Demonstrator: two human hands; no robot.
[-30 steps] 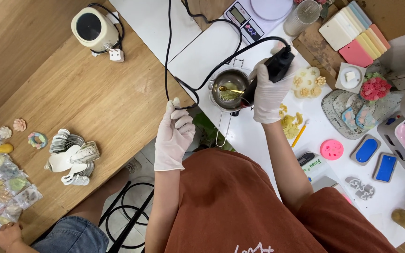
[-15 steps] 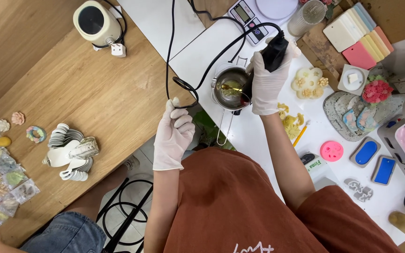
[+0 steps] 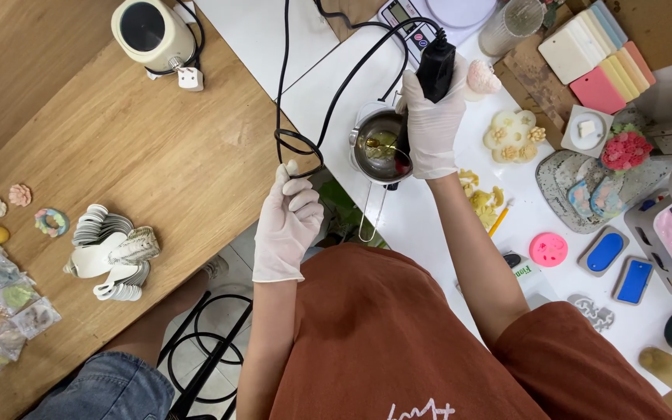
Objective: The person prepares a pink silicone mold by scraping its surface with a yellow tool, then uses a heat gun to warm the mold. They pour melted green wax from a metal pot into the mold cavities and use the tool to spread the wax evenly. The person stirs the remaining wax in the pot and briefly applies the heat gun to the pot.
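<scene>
Both my hands wear white gloves. My right hand point(image 3: 435, 128) grips a black corded tool point(image 3: 435, 70) and points it down into a small metal pot point(image 3: 379, 148) that holds yellowish liquid. The pot has a wire handle and stands on the white table point(image 3: 421, 225). My left hand point(image 3: 289, 222) holds a loop of the tool's black cord point(image 3: 297, 144) just left of the pot, at the table's edge.
A cream round appliance point(image 3: 149, 31) sits on the wooden table at the left, with white shell-like pieces point(image 3: 110, 253) and small bagged items point(image 3: 1, 311). Right of the pot lie flower-shaped casts point(image 3: 511, 134), coloured slabs point(image 3: 596, 54), blue moulds point(image 3: 604, 253) and a pink disc point(image 3: 547, 249).
The view has shifted slightly. My right hand still holds the tool in the pot and my left hand keeps the cord loop; nothing was let go.
</scene>
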